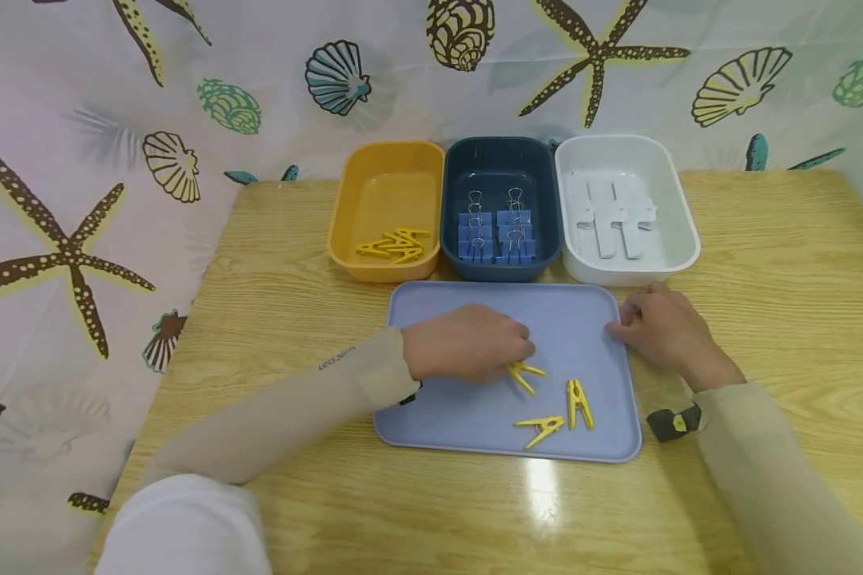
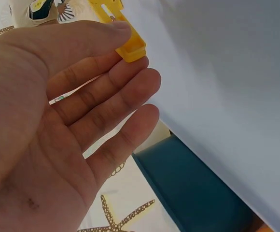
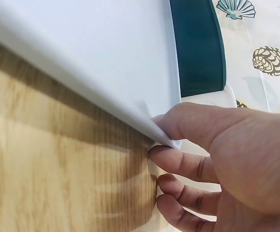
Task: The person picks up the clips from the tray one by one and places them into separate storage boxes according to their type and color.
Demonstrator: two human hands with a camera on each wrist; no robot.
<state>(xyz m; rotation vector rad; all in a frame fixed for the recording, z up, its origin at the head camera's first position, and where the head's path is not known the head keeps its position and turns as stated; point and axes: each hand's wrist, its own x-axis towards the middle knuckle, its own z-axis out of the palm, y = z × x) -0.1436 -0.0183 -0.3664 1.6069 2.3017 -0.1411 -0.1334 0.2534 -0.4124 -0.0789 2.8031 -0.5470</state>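
Observation:
Over the middle of the blue-lavender tray (image 1: 439,423), my left hand (image 1: 471,343) pinches a yellow clothespin (image 1: 526,377) between thumb and forefinger. The left wrist view has the thumb lying across this clothespin (image 2: 130,43), with the other fingers extended below it. Two more yellow clothespins, one (image 1: 578,404) nearer the right side and one (image 1: 541,428) nearer the front edge, lie on the tray. At the tray's far right corner my right hand (image 1: 665,327) grips the rim (image 3: 145,125), thumb on the inside and fingertips on the outside.
Three bins stand side by side behind the tray. Several yellow clothespins are in the yellow bin (image 1: 341,216), several blue binder clips in the dark blue bin (image 1: 499,148), and several white clips in the white bin (image 1: 679,239). A patterned cloth (image 1: 403,48) hangs behind the wooden table (image 1: 777,255).

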